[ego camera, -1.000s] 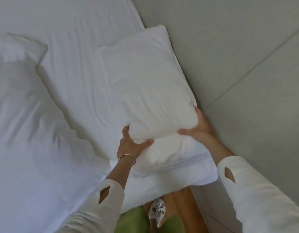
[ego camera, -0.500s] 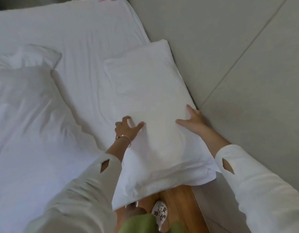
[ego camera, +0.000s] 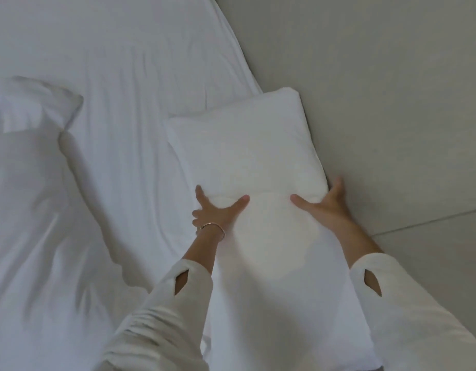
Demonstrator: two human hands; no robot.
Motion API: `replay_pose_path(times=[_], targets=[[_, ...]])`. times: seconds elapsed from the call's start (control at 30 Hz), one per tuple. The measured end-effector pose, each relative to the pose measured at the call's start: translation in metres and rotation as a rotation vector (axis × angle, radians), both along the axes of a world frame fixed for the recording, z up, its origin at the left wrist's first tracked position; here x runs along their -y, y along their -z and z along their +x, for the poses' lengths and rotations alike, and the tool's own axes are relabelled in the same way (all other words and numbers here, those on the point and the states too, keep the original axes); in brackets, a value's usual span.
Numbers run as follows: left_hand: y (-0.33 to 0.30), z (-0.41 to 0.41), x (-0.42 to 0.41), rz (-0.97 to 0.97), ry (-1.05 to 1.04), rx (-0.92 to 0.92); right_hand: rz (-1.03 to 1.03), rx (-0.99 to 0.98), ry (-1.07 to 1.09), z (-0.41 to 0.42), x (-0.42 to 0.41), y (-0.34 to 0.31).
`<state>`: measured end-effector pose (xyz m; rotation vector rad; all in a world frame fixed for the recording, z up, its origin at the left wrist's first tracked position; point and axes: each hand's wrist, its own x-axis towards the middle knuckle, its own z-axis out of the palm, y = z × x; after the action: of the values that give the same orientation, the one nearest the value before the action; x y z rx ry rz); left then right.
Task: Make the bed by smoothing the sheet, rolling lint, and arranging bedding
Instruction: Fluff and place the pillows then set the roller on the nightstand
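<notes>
In the head view, a white pillow (ego camera: pixel 247 162) lies on the sheet (ego camera: pixel 119 76) of the bed, at the right edge, with its long side against the grey wall (ego camera: pixel 378 89). The left hand (ego camera: pixel 218 212) presses on the near left part of the pillow; its grip is released, with thumb and fingers spread and straight, and some fingers are hidden at the pillow's side. The right hand (ego camera: pixel 325 207) lies on the near right part, also with a released grip, thumb on top and fingers between pillow and wall. A second pillow (ego camera: pixel 28 145) lies on the sheet at the left, well apart. A thin bracelet (ego camera: pixel 214 226) sits on the left wrist.
</notes>
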<state>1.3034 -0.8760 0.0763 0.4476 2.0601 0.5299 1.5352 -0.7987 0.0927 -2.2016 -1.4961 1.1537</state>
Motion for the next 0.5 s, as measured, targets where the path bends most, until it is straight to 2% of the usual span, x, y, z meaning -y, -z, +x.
replay_pose_path(times=[0.17, 0.3, 0.4, 0.5], targets=[[-0.004, -0.007, -0.002, 0.236, -0.053, 0.114, 0.036, -0.167, -0.028, -0.018, 0.008, 0.008], [-0.025, -0.021, 0.011, 0.399, -0.118, -0.065, 0.213, -0.216, -0.069, -0.027, -0.003, -0.021], [-0.025, -0.039, 0.01, 0.29, -0.072, -0.18, 0.126, -0.107, -0.165, -0.044, -0.001, -0.013], [-0.005, -0.053, 0.002, 0.062, 0.049, -0.147, -0.052, 0.15, -0.187, -0.057, 0.005, 0.012]])
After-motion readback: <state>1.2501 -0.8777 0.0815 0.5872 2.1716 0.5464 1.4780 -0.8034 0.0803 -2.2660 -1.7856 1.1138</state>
